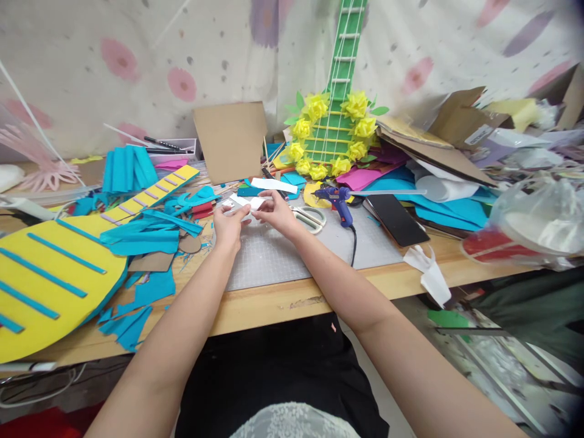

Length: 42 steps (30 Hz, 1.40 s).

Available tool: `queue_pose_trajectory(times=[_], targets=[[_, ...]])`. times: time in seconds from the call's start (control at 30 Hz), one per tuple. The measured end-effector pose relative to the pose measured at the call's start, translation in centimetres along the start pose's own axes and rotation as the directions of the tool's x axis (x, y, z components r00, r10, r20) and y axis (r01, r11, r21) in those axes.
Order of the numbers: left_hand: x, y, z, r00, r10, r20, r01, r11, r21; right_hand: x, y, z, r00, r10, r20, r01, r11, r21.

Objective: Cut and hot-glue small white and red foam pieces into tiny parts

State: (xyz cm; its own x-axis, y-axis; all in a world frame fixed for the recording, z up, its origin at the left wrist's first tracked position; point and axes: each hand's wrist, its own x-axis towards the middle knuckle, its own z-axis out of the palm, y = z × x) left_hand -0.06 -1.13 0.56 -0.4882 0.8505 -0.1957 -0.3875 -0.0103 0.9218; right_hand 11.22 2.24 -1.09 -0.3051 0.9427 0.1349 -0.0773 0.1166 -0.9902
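Over the grey cutting mat (269, 267), my left hand (229, 227) and my right hand (276, 214) are close together. Both pinch a small white piece of paper (256, 204) between them, partly covered by the fingers. Just behind lies another white strip (274, 185) by some blue paper. Scissors (314, 220) with pale handles rest to the right of my right hand. Farther right is a blue hot glue gun (341, 205) with a clear glue stick (387, 192) in its back.
A green paper guitar (343, 85) with yellow flowers leans at the back. At left lies a yellow guitar shape (59, 267) among blue scraps (150, 292). A phone (396, 219), a plastic-wrapped tub (506, 234) and a cardboard pile (438, 152) occupy the right. Cardboard (230, 143) stands behind.
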Motion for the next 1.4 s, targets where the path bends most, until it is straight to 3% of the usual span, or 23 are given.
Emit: queue_pose_trajectory(times=[0.2,0.4,0.57,0.67,0.83,1.4], targets=[[0.0,-0.2,0.0,1.000,-0.011,0.027,0.010,1.000,0.012,-0.1,-0.1,0.3,0.997,0.008,-0.072,-0.010,1.000,-0.022],[-0.4,-0.1,0.1,0.987,-0.063,0.144,0.060,0.998,0.025,-0.2,-0.1,0.3,0.990,0.028,-0.137,-0.027,1.000,0.010],[-0.4,-0.1,0.0,0.992,-0.045,0.120,0.039,0.998,0.051,-0.2,-0.4,0.1,0.991,0.023,-0.131,-0.017,0.999,0.047],[-0.4,0.0,0.0,0.993,-0.054,0.102,0.046,0.996,0.081,0.0,-0.7,-0.1,0.977,-0.002,-0.215,0.024,0.995,0.096],[-0.4,-0.2,0.1,0.996,-0.048,0.071,0.038,0.989,0.141,0.0,-1.2,-0.2,0.944,0.076,-0.320,-0.009,0.978,0.207],[-0.3,0.1,0.2,0.998,0.046,0.034,-0.052,0.978,0.202,-0.3,-1.6,-0.2,0.952,0.164,-0.260,-0.082,0.951,0.298]])
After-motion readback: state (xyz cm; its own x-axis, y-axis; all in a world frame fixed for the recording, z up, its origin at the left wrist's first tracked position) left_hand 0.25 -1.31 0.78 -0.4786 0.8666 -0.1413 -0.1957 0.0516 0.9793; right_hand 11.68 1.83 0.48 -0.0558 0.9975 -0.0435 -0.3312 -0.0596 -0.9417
